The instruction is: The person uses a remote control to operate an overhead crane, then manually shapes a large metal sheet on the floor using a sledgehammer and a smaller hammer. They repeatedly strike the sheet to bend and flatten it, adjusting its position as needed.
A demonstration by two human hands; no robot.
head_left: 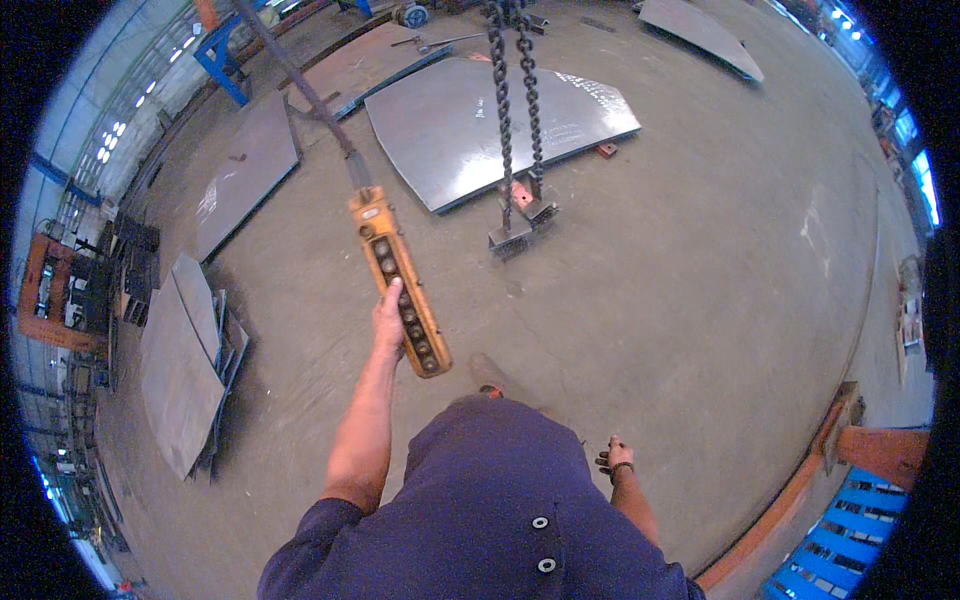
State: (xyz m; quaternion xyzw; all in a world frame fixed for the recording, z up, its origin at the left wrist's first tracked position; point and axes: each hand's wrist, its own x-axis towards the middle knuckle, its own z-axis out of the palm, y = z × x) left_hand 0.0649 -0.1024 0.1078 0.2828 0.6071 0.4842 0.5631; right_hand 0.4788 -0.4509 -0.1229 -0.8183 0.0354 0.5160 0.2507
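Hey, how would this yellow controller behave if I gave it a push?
The yellow controller would probably swing, since a cable joins its top end. Long and straight, it looks rigid, so it likely won't bend.

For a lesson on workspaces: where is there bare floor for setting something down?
Bare: floor between hanging chains and orange rail, and between stacked plates and the left hand. Crowded: upper left, with flat plates and a blue stand.
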